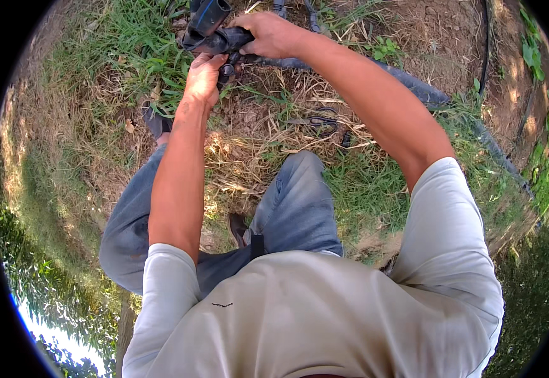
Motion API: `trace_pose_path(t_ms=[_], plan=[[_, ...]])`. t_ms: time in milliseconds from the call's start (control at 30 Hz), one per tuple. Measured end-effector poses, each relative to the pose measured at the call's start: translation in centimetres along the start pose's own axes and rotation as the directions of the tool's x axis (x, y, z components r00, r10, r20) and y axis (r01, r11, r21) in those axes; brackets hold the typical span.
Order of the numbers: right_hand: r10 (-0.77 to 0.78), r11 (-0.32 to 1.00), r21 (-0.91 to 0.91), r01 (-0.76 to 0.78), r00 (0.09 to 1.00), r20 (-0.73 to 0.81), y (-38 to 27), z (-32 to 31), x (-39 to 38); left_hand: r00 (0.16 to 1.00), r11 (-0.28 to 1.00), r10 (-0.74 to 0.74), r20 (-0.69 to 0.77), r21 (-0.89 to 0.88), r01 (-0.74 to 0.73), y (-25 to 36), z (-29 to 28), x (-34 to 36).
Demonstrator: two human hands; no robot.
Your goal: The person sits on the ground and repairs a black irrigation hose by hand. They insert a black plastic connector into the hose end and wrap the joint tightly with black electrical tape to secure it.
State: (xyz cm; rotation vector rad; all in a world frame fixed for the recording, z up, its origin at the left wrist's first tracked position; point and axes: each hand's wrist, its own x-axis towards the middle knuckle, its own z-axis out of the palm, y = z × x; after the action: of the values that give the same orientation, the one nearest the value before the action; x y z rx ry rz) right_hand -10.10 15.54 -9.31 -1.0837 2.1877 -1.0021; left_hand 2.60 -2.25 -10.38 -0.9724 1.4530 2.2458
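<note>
At the top of the view, both hands are at a thick black plastic pipe fitting (208,43). My right hand (268,33) is wrapped round its right end, fingers closed. Just below it, my left hand (204,77) grips near a smaller black connector (227,69) that hangs under the fitting; its fingers are closed and partly hidden. A wide black pipe piece with a blue stripe (210,14) rises from the fitting and runs out of the frame. Right of my hands, a dark flat hose (413,85) stretches along the ground.
Black-handled scissors (323,121) lie on dry straw between my knee and right forearm, beside a small black part (346,140). A thin black tube (486,47) runs along bare soil at the right. Green grass (129,44) grows at the upper left.
</note>
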Motion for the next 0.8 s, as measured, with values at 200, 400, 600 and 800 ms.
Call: trace_pose_path(t_ms=[200, 400, 600, 800], plan=[[0.537, 0.818, 0.465, -0.339, 0.740, -0.405, 2.4, -2.3, -16.6, 0.976, 0.990, -0.131, -0.173, 0.021, 0.137, -4.2, -5.0, 1.5], [0.949, 0.306, 0.508, -0.805, 0.303, -0.090, 7.7, 16.1, -37.9, 0.771, 0.582, 0.486, -0.411, 0.810, 0.065, -11.9, -6.9, 0.0], [0.767, 0.607, 0.140, -0.782, 0.531, -0.361, 4.3, 16.9, -34.9, 0.981, 0.050, -0.066, 0.185, 0.982, -0.182, -18.6, 2.0, -5.7], [0.567, 0.784, -0.156, -0.601, 0.795, -0.215, 6.0, 18.3, -30.7, 0.959, -0.205, -0.282, 0.033, 0.974, -0.094, -22.1, 6.2, -4.6]])
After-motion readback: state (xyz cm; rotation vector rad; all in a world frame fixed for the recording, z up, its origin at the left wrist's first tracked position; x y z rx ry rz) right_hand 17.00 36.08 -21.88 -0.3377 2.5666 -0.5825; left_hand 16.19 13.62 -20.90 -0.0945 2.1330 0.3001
